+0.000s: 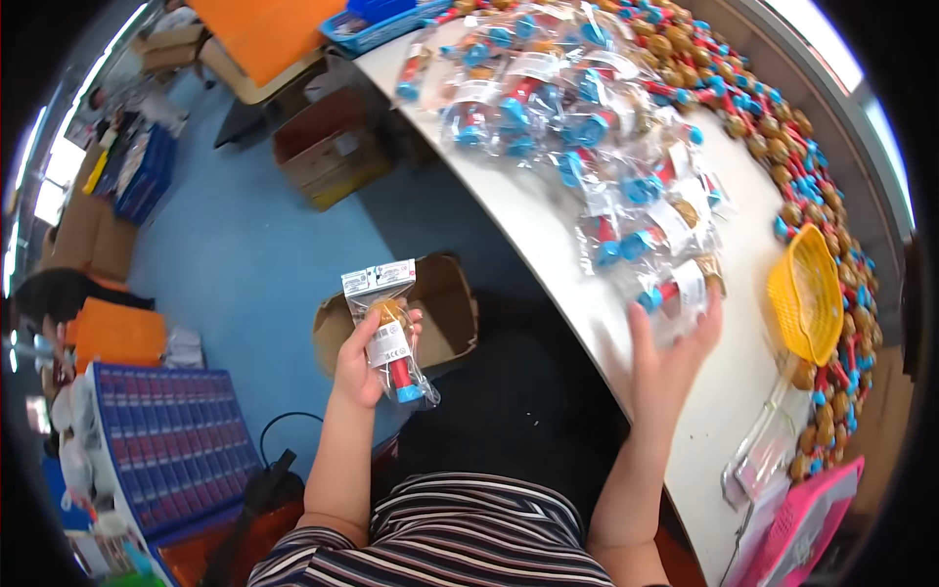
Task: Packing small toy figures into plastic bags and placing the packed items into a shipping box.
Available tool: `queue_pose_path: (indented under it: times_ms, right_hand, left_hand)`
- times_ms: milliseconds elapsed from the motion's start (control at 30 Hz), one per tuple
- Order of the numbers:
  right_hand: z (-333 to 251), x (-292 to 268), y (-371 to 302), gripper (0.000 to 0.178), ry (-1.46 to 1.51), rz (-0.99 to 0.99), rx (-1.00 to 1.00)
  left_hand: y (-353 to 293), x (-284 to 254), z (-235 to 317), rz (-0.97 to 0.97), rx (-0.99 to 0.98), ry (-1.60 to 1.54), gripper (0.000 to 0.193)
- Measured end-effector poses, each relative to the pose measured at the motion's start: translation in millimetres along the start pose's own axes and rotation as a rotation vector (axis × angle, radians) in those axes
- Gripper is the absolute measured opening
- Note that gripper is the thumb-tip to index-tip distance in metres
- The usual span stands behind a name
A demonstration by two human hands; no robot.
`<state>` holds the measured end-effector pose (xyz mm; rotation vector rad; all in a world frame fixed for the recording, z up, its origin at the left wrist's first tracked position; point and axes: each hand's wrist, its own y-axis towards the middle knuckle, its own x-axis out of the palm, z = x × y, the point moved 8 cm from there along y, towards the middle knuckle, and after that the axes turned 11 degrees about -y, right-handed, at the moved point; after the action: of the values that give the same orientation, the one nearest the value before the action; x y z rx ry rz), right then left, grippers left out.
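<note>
My left hand (358,370) is closed round a clear plastic bag with a toy (400,370) in it: gold round head, red handle, blue end, a white label and a printed header card. It is held up over an open cardboard box (453,311) on the floor. Over the white table (626,342), my right hand (673,364) has thumb and fingers spread on either side of another bagged toy (689,286), at the near end of a pile. Whether the fingertips touch that bag I cannot tell. More bagged toys (587,127) cover the table beyond.
Loose unbagged toys (773,137) line the table's far right side. A yellow plastic basket (804,293) sits there, with a pink-framed object (807,523) nearer me. Another brown carton (333,147) stands on the blue floor. Blue-and-red printed stock (176,440) is at lower left.
</note>
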<state>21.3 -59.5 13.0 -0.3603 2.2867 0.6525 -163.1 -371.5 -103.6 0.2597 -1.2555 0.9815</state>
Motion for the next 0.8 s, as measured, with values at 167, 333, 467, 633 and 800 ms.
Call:
queue_pose_path:
  times_ms: [167, 333, 467, 633, 800]
  right_hand:
    - [-2, 18, -6, 0.055, -0.255, -0.077, -0.075]
    - [16, -5, -57, 0.039, -0.161, -0.134, -0.177]
    - [-19, -26, -133, 0.039, -0.171, -0.166, -0.260]
    - [-50, 0, -174, 0.037, -0.210, -0.156, -0.049]
    - [-137, 59, -210, 0.039, 0.009, -0.543, -0.491]
  left_hand:
    - [14, 36, -46, -0.260, -0.193, -0.065, 0.055]
    - [-4, 55, -65, -0.351, -0.353, -0.007, 0.047]
    - [-25, 47, -106, -0.427, -0.575, -0.045, 0.042]
    - [-43, 51, -134, -0.546, -0.713, -0.132, 0.046]
    - [-48, -6, -49, -0.615, -0.554, -0.202, 0.065]
